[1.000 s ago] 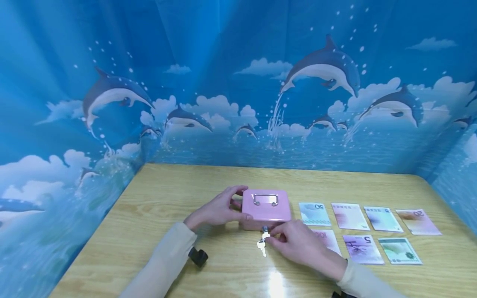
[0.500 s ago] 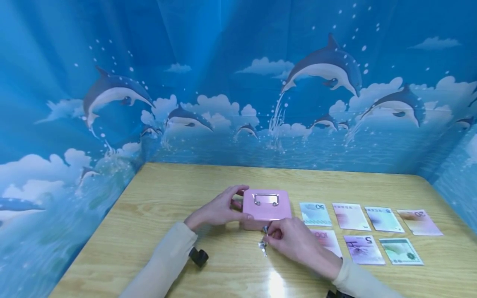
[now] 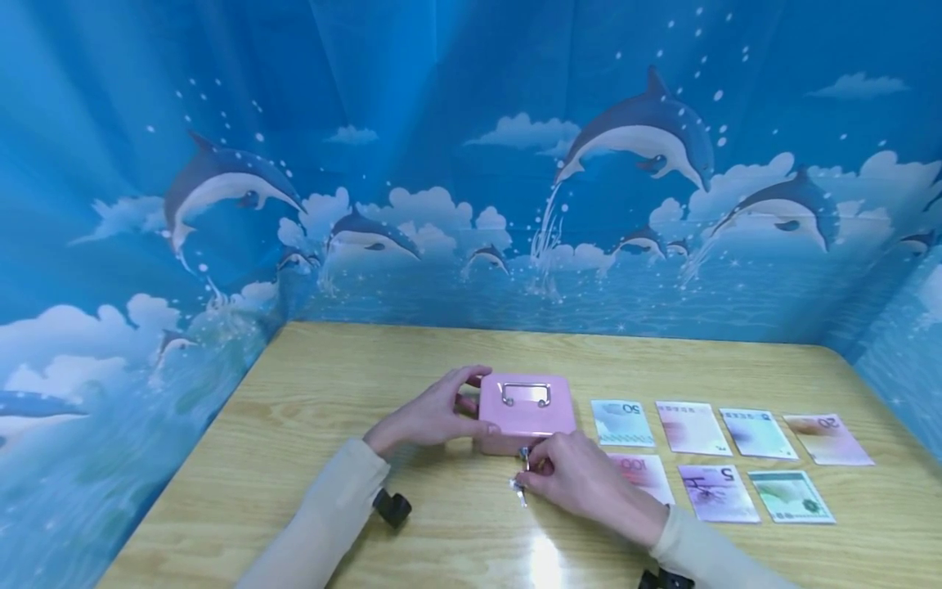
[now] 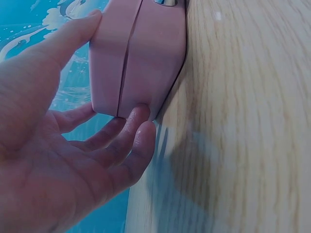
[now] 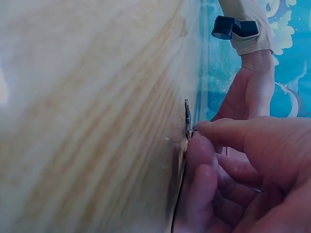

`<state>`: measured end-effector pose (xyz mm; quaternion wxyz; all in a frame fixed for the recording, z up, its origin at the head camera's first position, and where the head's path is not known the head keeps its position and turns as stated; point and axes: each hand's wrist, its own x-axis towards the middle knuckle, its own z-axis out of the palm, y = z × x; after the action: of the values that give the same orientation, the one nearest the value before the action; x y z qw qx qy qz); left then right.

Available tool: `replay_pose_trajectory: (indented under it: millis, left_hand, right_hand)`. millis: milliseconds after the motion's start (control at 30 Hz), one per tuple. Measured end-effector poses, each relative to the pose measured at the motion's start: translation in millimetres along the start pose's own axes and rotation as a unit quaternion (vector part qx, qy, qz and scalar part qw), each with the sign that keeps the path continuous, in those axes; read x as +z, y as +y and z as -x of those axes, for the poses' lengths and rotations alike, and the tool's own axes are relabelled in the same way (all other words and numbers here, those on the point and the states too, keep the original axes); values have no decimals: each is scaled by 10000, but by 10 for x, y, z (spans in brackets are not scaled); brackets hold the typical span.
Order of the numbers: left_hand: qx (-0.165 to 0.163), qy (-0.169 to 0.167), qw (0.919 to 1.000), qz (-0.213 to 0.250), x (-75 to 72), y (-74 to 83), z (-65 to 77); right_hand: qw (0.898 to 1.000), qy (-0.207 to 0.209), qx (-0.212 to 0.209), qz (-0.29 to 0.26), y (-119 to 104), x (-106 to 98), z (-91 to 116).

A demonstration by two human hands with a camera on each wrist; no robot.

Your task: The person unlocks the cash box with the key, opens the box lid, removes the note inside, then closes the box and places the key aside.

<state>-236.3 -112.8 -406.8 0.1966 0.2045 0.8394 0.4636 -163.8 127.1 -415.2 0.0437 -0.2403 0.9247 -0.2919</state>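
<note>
A pink cash box with a silver handle on its closed lid stands on the table. My left hand grips its left side. In the left wrist view, the thumb lies on the lid edge and the fingers touch the side wall. At the box's front, my right hand pinches a key at the lock between thumb and index finger. A second key hangs below it. In the right wrist view the fingertips mostly cover the pinched key, while the dark hanging key shows edge-on.
Right of the box lie several banknotes in two rows, among them a blue 50 note, a red 100 note partly behind my right hand, and a purple 5 note. A dolphin-print curtain hangs behind the wooden table.
My right hand's fingers have closed in on the key at the lock and shifted slightly left. The hanging key has turned. My left hand and the box have stayed in place.
</note>
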Motion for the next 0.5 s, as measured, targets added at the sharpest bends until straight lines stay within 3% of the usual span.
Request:
replay_pose_trajectory:
  millis: [233, 500]
  left_hand:
    - [-5, -14, 10000, 61, 14, -19, -12]
    - [-74, 1, 10000, 35, 5, -10, -17]
  right_hand:
    - [9996, -149, 169, -197, 7, 13, 2]
    - [9974, -535, -6, -488, 47, -2, 1]
